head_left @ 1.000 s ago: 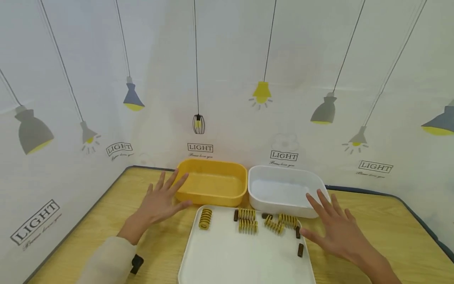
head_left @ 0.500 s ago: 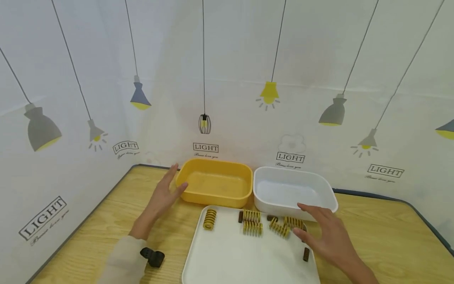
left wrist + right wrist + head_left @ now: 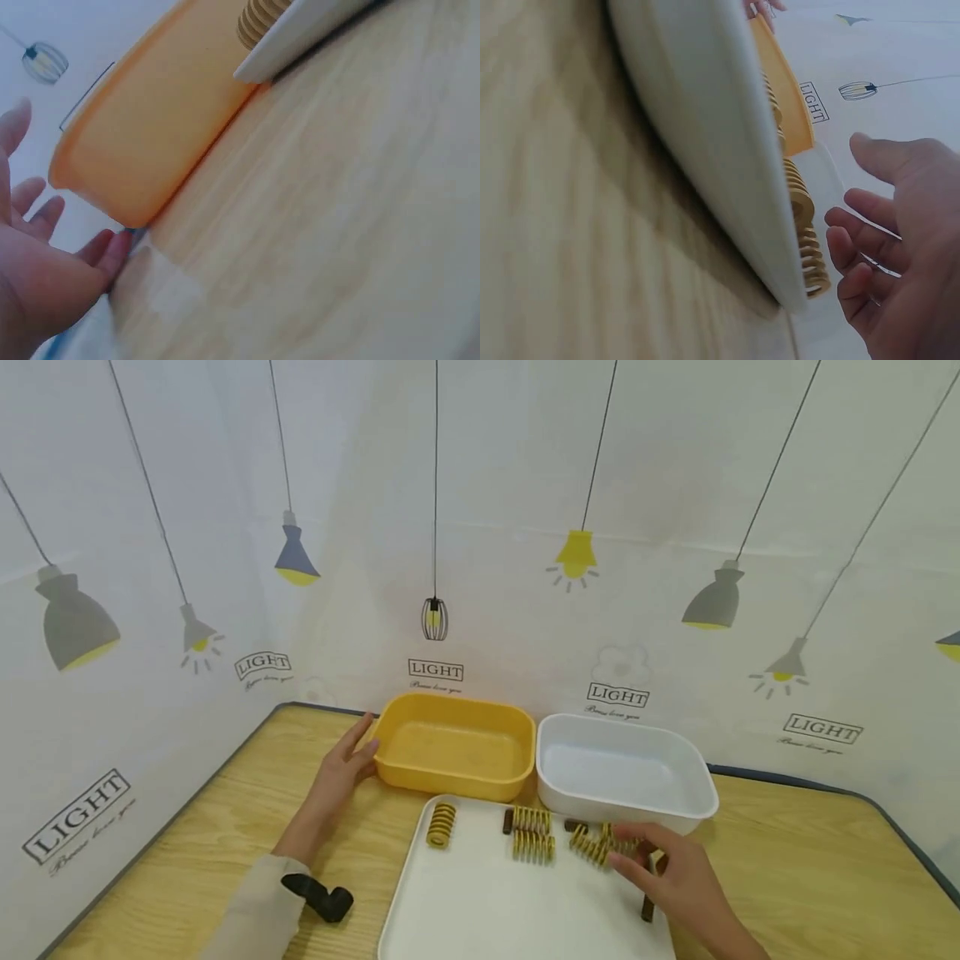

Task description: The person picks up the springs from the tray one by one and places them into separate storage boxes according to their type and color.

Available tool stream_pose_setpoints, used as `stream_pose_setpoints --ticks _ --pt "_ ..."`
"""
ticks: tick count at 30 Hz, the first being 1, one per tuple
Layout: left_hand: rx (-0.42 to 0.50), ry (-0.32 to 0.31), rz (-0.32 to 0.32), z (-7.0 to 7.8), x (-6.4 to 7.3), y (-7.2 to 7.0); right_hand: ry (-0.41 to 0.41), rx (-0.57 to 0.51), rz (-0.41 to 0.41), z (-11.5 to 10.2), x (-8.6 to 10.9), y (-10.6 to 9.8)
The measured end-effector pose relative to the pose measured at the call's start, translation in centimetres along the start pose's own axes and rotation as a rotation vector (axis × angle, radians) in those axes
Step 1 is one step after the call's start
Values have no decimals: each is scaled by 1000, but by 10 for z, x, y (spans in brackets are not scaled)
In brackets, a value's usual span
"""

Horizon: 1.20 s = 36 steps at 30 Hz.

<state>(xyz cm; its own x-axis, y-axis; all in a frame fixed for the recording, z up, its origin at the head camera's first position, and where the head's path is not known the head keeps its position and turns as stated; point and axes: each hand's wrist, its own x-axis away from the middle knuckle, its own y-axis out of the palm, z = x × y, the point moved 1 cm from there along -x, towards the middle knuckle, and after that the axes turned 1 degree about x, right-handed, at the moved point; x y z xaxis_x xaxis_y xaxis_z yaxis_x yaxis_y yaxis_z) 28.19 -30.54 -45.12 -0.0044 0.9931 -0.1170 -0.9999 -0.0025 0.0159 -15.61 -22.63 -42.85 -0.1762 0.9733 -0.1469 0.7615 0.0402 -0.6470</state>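
My left hand (image 3: 339,777) is at the left end of the yellow bin (image 3: 453,783), its relaxed fingers right by the wall. In the left wrist view those fingers are spread and hold nothing. Over the right side of the white tray (image 3: 510,910), my right hand (image 3: 678,877) reaches down at the coil springs, thumb and index finger apart around a partly covered yellow spring (image 3: 624,842). A tilted yellow spring (image 3: 589,845) lies beside it. In the right wrist view the fingers (image 3: 870,232) are bent, with nothing between them. A dark brown spring (image 3: 648,907) is partly behind that hand.
A white bin (image 3: 622,806) stands right of the yellow one, behind the tray. Also on the tray are a lone yellow spring (image 3: 441,825), two stacked yellow springs (image 3: 533,846) and small brown springs (image 3: 576,825). A printed curtain hangs behind the table.
Both hands have come inward from spread poses. The left moved down against the yellow bin's end; the right moved left and down over the springs, its fingers bending. The bins and springs stayed put.
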Motion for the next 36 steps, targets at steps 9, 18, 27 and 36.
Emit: stream_pose_setpoints --ticks 9,18,27,36 --pt "-85 134 -6 -2 1 7 71 31 51 7 -1 13" --pt "-99 131 -1 13 11 14 -64 165 115 13 -1 25" --pt "-99 144 1 1 5 7 -136 145 88 11 1 24" --pt "-116 105 -9 6 9 8 -152 169 -46 10 1 15"
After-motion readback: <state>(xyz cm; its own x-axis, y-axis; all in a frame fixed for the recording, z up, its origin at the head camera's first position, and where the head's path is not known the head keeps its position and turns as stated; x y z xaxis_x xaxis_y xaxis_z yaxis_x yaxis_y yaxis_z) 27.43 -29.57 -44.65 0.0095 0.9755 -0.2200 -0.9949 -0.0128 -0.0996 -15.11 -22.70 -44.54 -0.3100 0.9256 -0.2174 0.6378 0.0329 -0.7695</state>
